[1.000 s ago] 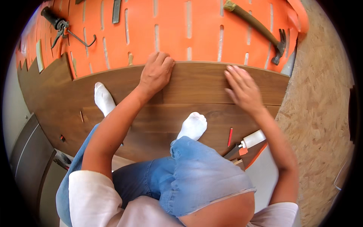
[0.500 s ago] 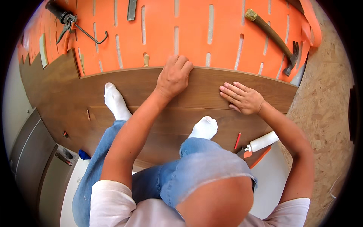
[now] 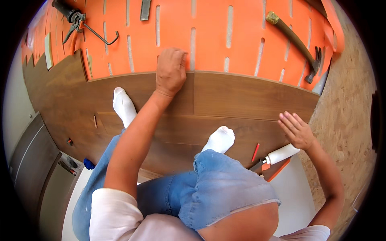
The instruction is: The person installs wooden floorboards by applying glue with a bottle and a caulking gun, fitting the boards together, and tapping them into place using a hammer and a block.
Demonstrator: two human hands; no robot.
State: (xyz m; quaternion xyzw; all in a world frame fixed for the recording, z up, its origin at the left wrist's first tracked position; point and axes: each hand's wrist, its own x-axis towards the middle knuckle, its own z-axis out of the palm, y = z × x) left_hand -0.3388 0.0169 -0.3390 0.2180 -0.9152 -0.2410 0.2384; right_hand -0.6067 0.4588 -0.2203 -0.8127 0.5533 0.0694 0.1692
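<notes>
Brown wood floor planks (image 3: 249, 90) lie in rows, with a short seam across the far row. My left hand (image 3: 171, 72) is at the far edge of that row, left of the seam, its fingers curled over toward the orange underlay (image 3: 209, 44). The fingertips are turned away, so anything in them is hidden. Farther right and nearer to me, my right hand (image 3: 296, 130) has its fingers stretched out and holds nothing. It is just beyond a white squeeze bottle (image 3: 282, 154), near the right ends of the planks.
A claw hammer (image 3: 295, 42) lies on the underlay at the far right, a caulking gun (image 3: 76, 20) at the far left. A flat metal bar (image 3: 145, 10) is between them. A red pencil (image 3: 255, 152) rests near my socked foot (image 3: 220, 139). Chipboard (image 3: 341, 104) borders the right.
My left hand has slid left along the far plank edge, uncovering the seam. My right hand has left the plank face and moved right and nearer to me.
</notes>
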